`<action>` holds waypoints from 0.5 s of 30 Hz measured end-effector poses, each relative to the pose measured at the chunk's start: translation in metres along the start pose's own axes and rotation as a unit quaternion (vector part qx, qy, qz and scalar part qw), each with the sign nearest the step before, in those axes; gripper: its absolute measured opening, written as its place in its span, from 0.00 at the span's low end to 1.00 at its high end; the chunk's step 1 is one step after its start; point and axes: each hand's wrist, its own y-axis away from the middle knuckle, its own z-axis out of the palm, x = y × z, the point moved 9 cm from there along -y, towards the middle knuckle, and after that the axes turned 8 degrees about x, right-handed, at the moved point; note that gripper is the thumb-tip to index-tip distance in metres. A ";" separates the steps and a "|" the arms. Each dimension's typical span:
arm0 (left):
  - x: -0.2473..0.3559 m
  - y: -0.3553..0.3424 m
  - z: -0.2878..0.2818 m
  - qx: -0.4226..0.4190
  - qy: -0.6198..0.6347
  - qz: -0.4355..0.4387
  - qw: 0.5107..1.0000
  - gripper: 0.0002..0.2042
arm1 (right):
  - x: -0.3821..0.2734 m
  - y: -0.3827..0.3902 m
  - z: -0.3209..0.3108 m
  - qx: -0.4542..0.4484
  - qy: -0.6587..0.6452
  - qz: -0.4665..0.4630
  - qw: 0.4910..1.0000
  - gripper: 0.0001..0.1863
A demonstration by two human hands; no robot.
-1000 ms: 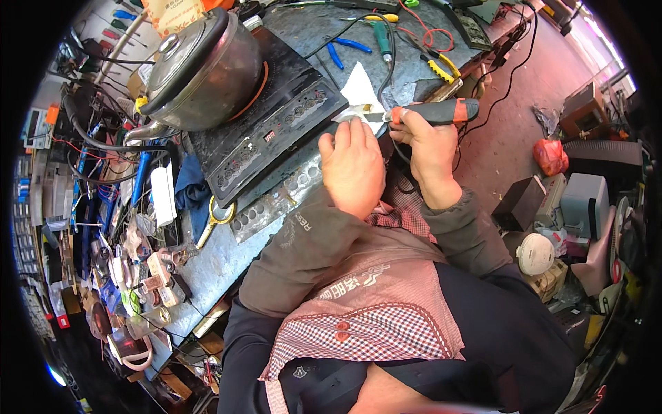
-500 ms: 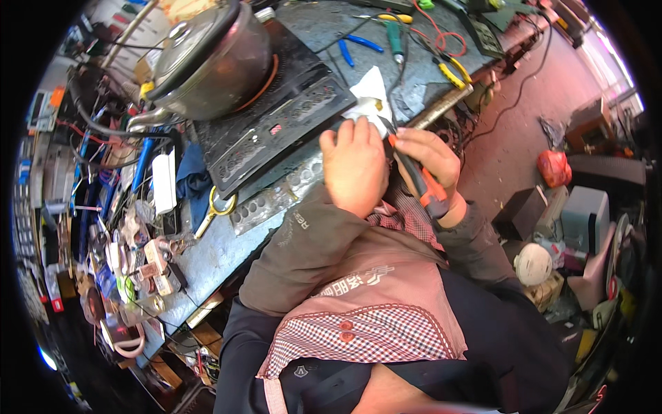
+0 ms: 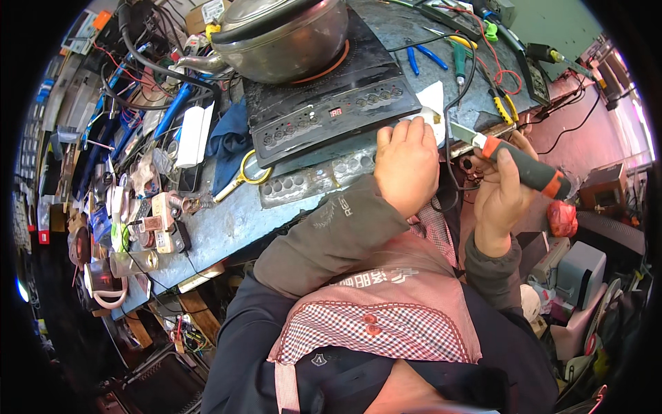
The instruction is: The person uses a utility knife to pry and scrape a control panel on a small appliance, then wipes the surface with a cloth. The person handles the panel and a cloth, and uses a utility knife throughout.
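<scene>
My right hand (image 3: 502, 196) is closed round the dark grey and orange handle of a utility knife (image 3: 527, 169). Its bare blade points left, a short way from my other hand. By the near edge of the bench, my left hand (image 3: 408, 165) is closed with its back toward me; whatever its fingers hold is hidden. Just beyond its fingertips lies a crumpled white paper (image 3: 432, 102). A black cord (image 3: 447, 148) runs down between my two hands and loops below the bench edge.
A metal kettle (image 3: 283, 45) stands on a black induction cooker (image 3: 324, 103). Blue-handled pliers (image 3: 427, 56), a green-handled screwdriver (image 3: 460, 58) and yellow-handled pliers (image 3: 503, 107) lie behind. A magnifying glass (image 3: 245, 174) and a blue cloth (image 3: 229, 138) are on the left. Clutter fills the far left.
My right hand has drawn the knife to the right, away from my left hand, and turned so its palm side shows. The whole view has shifted, placing the bench lower and further right.
</scene>
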 end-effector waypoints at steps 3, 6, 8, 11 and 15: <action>-0.002 0.004 -0.011 0.004 -0.017 -0.001 1.000 0.14 | 0.019 -0.007 0.019 -0.014 -0.035 0.086 0.996 0.22; 0.004 0.011 -0.029 0.018 0.004 0.042 0.999 0.10 | 0.033 -0.008 0.040 -0.036 -0.046 0.138 0.989 0.21; 0.025 0.038 -0.039 0.020 0.019 0.152 0.988 0.07 | 0.043 -0.007 0.059 -0.061 -0.044 0.162 0.984 0.20; 0.040 0.084 -0.007 -0.072 0.065 0.285 0.954 0.06 | 0.058 0.000 0.092 -0.093 0.021 0.173 0.980 0.17; 0.021 0.103 0.041 -0.172 0.040 0.294 0.939 0.07 | 0.071 0.002 0.110 -0.100 0.089 0.174 0.976 0.15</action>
